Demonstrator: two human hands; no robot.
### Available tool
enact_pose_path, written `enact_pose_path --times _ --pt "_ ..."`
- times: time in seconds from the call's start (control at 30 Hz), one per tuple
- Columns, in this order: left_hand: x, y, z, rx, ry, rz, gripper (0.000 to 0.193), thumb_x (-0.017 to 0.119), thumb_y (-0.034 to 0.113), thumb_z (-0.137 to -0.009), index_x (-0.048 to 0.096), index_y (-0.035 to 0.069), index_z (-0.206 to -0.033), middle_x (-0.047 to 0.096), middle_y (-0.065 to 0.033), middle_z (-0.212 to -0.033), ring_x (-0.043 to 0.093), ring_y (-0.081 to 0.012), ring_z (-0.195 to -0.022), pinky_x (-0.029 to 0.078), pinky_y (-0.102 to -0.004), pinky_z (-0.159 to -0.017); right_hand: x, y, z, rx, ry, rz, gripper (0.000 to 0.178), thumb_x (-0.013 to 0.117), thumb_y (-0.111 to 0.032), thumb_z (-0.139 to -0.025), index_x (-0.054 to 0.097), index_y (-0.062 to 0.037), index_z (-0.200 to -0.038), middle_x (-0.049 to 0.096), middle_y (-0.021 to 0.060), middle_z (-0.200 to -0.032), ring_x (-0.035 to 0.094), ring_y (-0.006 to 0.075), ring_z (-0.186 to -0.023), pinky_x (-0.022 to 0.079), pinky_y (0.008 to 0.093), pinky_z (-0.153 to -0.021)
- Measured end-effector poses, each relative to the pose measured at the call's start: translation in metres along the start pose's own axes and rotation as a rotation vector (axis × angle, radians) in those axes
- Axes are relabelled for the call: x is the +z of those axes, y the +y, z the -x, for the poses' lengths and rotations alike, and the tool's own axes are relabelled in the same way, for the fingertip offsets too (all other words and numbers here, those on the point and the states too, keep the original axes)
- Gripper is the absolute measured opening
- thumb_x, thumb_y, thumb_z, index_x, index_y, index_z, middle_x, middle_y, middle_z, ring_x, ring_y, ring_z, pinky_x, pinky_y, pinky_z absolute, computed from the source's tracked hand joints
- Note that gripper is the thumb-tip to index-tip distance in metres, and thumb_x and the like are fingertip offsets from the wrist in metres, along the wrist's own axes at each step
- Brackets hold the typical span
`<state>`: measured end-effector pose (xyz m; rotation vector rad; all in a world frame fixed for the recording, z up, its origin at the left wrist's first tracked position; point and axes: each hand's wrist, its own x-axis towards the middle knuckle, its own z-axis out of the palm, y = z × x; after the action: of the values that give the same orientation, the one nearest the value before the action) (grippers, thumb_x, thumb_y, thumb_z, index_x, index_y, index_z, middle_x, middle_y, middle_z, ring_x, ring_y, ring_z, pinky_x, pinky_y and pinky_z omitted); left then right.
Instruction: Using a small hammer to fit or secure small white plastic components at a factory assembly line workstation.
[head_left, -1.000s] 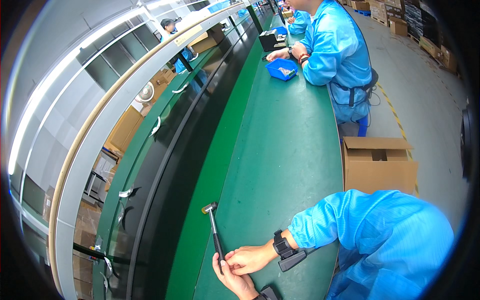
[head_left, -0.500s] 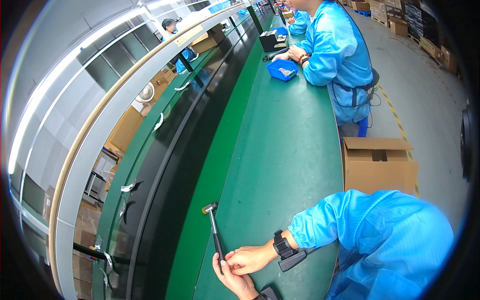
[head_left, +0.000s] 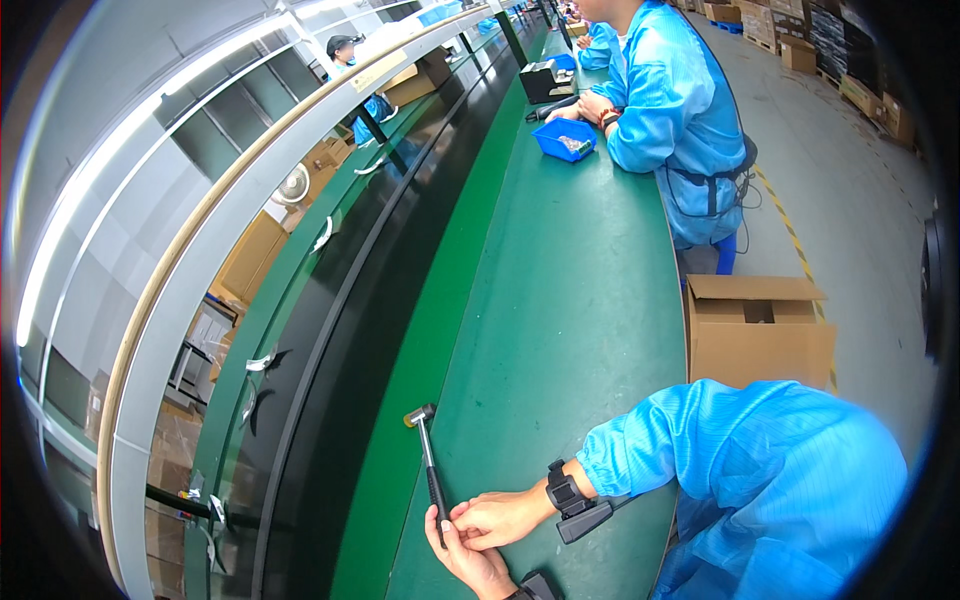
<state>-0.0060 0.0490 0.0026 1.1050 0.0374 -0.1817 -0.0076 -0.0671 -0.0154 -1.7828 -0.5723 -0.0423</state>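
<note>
A small hammer (head_left: 429, 455) with a metal neck, a black grip and a yellowish face on one side of its head lies along the green bench at lower centre. Around the end of its grip close the fingers of my left hand (head_left: 472, 566). My right hand (head_left: 503, 519) reaches in from the right, fingers folded against my left hand beside the grip. Whatever may be inside those right fingers is hidden. Black devices are strapped to both my wrists.
Left of the green bench (head_left: 570, 330) runs a dark conveyor (head_left: 370, 330) carrying several curved white pieces (head_left: 262, 361). Farther up the bench, a blue bin (head_left: 565, 140) stands beside a co-worker in a blue smock (head_left: 670, 100). An open cardboard box (head_left: 760, 340) sits at right.
The curved white pieces have shifted slightly up the picture, away from me along the conveyor. Both my hands and the hammer stay where they were.
</note>
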Motion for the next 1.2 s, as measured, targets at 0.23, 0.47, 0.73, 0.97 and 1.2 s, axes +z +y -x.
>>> enact_pose_path --times 0.23,0.47,0.73,0.97,1.2 --pt "-0.004 0.009 0.003 0.017 0.009 0.015 0.035 0.042 0.012 -0.095 0.037 0.000 -0.128 0.060 -0.0207 -0.095 0.061 -0.0267 -0.088 0.051 -0.0356 -0.080 0.003 -0.004 -0.008 -0.006 -0.047 -0.008 0.023 0.055 -0.022 -0.088 0.054 0.0006 -0.085 0.055 0.0095 -0.079 0.059 0.0261 -0.064 0.046 0.0375 -0.058" --pt "-0.006 0.005 0.002 0.051 -0.019 -0.010 0.036 0.042 0.014 -0.096 0.038 0.000 -0.128 0.060 -0.0205 -0.098 0.060 -0.0268 -0.091 0.050 -0.0362 -0.083 0.003 -0.008 -0.008 0.018 -0.031 0.010 0.022 0.057 -0.020 -0.083 0.059 0.0022 -0.084 0.062 0.0152 -0.081 0.063 0.0323 -0.071 0.048 0.0408 -0.062" --pt "-0.008 0.003 -0.004 0.007 -0.021 0.054 0.030 0.046 0.008 -0.095 0.043 -0.001 -0.124 0.062 -0.0209 -0.098 0.063 -0.0282 -0.090 0.054 -0.0352 -0.077 -0.001 -0.003 -0.010 0.022 -0.043 0.062 0.021 0.057 -0.021 -0.083 0.058 -0.0010 -0.087 0.064 0.0156 -0.081 0.062 0.0331 -0.077 0.050 0.0427 -0.068" --pt "-0.017 0.001 -0.007 -0.044 -0.067 0.100 0.032 0.045 0.009 -0.095 0.041 0.000 -0.126 0.061 -0.0210 -0.100 0.063 -0.0281 -0.091 0.054 -0.0351 -0.078 -0.001 -0.004 -0.013 0.101 -0.114 0.037 0.020 0.060 -0.021 -0.082 0.058 -0.0019 -0.086 0.064 0.0132 -0.076 0.063 0.0285 -0.069 0.049 0.0383 -0.064" --pt "-0.019 0.000 -0.008 -0.042 -0.078 0.116 0.031 0.044 0.010 -0.096 0.042 0.001 -0.126 0.061 -0.0202 -0.102 0.062 -0.0274 -0.093 0.053 -0.0345 -0.080 0.001 -0.006 -0.013 0.128 -0.083 0.030 0.017 0.060 -0.018 -0.082 0.058 -0.0013 -0.084 0.063 0.0119 -0.072 0.063 0.0242 -0.064 0.049 0.0355 -0.059"
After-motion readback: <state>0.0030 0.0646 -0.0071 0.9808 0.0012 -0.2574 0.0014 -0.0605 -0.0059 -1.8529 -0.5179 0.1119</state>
